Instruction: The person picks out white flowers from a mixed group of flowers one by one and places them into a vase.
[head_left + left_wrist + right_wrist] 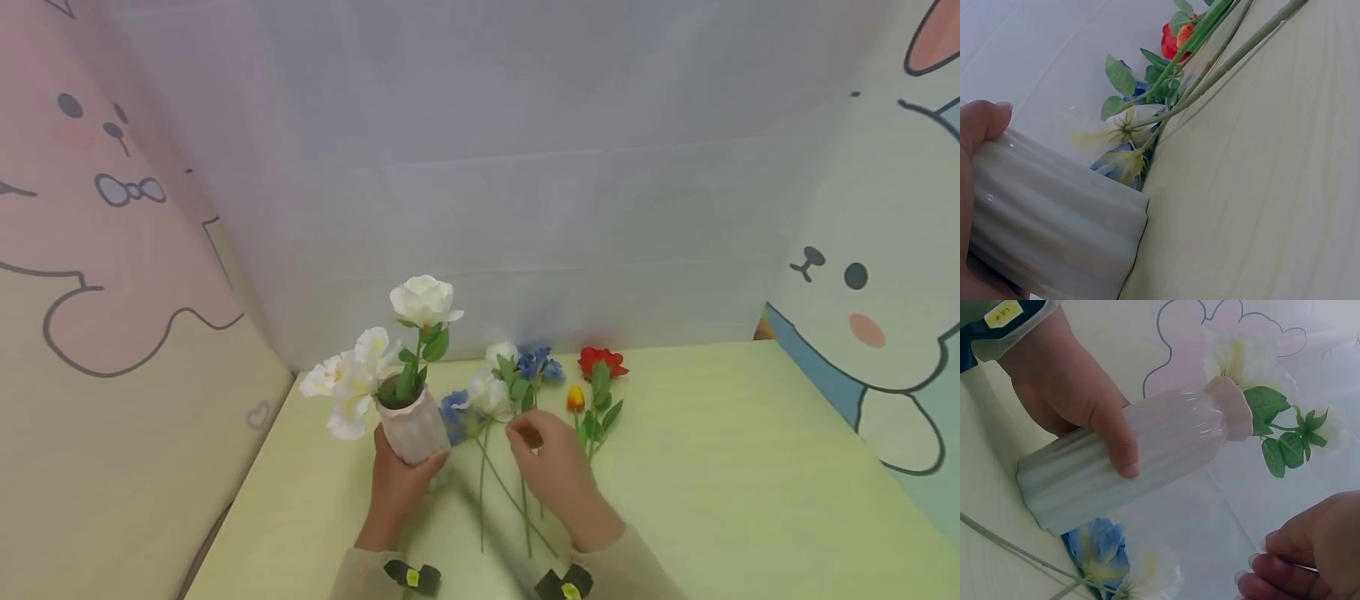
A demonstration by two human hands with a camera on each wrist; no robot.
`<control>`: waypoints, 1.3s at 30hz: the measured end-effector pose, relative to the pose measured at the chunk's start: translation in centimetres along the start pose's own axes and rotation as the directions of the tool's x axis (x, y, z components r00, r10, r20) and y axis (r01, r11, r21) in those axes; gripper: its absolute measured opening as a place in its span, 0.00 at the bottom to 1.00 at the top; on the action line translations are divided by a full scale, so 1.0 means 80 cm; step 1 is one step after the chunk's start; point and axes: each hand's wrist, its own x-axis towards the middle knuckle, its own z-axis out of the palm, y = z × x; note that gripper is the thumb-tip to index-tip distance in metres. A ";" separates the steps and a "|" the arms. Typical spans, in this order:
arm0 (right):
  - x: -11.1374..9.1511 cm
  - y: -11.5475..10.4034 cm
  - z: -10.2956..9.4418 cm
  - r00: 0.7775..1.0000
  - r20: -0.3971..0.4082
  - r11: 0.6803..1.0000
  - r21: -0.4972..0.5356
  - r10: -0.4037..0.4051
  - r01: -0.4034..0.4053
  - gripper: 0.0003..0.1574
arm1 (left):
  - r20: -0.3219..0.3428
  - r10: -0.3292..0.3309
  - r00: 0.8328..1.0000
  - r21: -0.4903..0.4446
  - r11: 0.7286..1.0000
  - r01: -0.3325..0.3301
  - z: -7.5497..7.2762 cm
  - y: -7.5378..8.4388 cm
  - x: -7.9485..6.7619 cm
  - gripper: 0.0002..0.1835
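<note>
My left hand (401,483) grips a white fluted vase (415,429) round its side, thumb across the front. Its base (1138,250) meets the tabletop in the left wrist view. From the vase's mouth rise a white rose (424,302) with green leaves and white ruffled flowers (352,387) leaning left. My right hand (551,462) hovers right of the vase, fingers loosely bent. In the right wrist view, nothing shows between its fingers (1279,575). Behind and beside it lie loose white flowers (487,394) and blue flowers (538,365).
Further right lie a red flower (602,363) with green leaves and an orange-yellow tulip (575,398). Several bare stems (482,500) cross the pale yellow table (750,467) towards me. A light wall (525,208) stands behind, with cartoon-printed panels on both sides.
</note>
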 end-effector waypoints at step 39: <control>-0.006 0.072 0.023 0.945 0.202 0.958 0.074 0.257 -0.277 0.26 | 0.017 -0.010 1.000 0.008 1.000 0.010 -0.001 0.002 0.000 0.53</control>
